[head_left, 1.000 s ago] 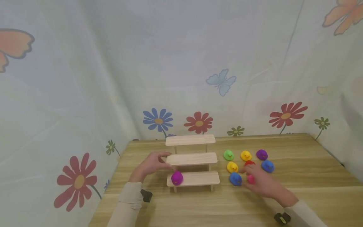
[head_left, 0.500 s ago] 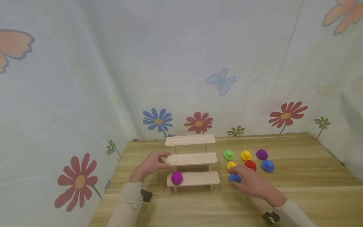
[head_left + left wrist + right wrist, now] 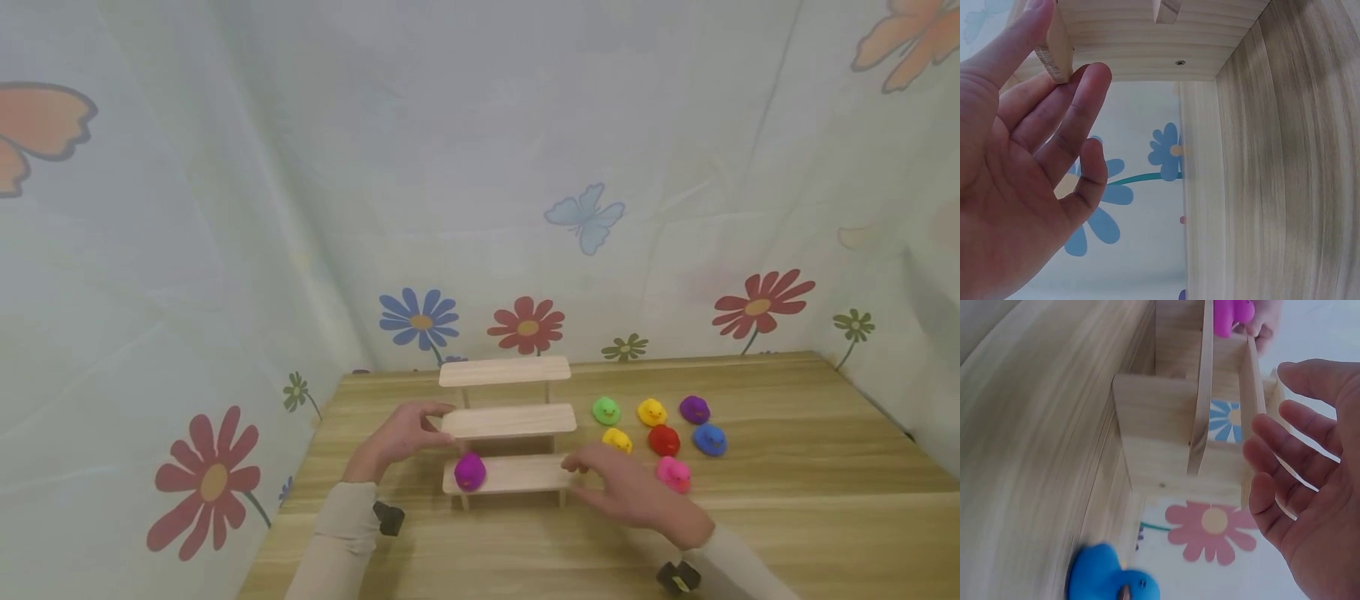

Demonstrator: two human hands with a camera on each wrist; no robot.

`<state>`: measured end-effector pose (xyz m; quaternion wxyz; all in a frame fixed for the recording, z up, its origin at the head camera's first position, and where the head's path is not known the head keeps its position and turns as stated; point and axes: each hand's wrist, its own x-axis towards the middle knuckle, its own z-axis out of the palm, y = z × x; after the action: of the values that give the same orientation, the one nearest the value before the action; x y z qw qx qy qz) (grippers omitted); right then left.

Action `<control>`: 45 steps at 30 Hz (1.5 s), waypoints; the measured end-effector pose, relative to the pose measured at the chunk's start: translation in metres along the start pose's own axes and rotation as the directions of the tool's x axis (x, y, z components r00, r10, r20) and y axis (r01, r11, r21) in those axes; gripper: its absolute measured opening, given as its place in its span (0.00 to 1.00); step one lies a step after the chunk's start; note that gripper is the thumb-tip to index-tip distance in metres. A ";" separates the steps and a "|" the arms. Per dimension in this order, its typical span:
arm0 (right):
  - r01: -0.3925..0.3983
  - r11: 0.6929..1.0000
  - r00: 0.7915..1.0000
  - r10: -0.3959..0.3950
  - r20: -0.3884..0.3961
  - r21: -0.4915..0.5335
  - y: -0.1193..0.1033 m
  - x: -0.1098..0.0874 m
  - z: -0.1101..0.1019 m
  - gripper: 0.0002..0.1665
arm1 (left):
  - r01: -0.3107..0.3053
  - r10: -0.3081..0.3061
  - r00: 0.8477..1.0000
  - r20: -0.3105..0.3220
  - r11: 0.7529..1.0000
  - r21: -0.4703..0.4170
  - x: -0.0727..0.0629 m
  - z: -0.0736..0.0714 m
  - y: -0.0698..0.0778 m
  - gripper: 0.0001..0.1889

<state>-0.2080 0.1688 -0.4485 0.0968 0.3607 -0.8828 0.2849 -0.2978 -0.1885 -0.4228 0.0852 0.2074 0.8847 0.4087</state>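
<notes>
A three-tier wooden display shelf (image 3: 513, 422) stands on the table, with a magenta rubber duck (image 3: 470, 472) at the left of its lowest tier. My left hand (image 3: 401, 433) pinches the left end of the middle board; thumb and fingers lie on either side of it in the left wrist view. Beside the right end of the lowest tier is my right hand (image 3: 633, 492), its fingers loosely bent around nothing. A blue rubber duck (image 3: 1100, 575) sits on the table in the right wrist view; in the head view the right hand hides it.
Right of the shelf sit more rubber ducks: green (image 3: 606, 410), yellow (image 3: 652, 412), purple (image 3: 695, 409), another yellow (image 3: 617, 440), red (image 3: 664, 440), blue (image 3: 710, 440) and pink (image 3: 674, 473). A flower-printed curtain (image 3: 480, 208) rises behind the table (image 3: 795, 433).
The right hand has moved left from over the red and pink ducks, past the near blue duck, to the shelf's right end. The left hand and shelf stay put.
</notes>
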 end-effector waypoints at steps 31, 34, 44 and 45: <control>0.037 0.998 0.996 -0.033 0.088 -0.045 -0.044 0.054 0.030 0.16 | 0.017 -0.018 1.000 0.016 0.999 0.033 -0.001 -0.002 0.002 0.30; 0.042 0.998 0.995 -0.037 0.092 -0.045 -0.047 0.059 0.035 0.19 | 0.014 -0.015 1.000 0.017 1.000 0.026 0.000 -0.001 0.000 0.30; 0.088 0.993 0.996 -0.086 0.032 -0.080 -0.053 0.079 0.055 0.21 | -0.007 0.007 1.000 0.019 1.000 0.003 0.000 -0.001 -0.002 0.30; 0.088 0.993 0.996 -0.086 0.029 -0.073 -0.054 0.080 0.057 0.20 | -0.006 0.006 1.000 0.017 1.000 -0.002 0.000 -0.001 -0.001 0.30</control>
<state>-0.2267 0.0583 -0.4419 0.1112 0.3988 -0.8773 0.2426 -0.2984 -0.1900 -0.4233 0.0917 0.2134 0.8830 0.4078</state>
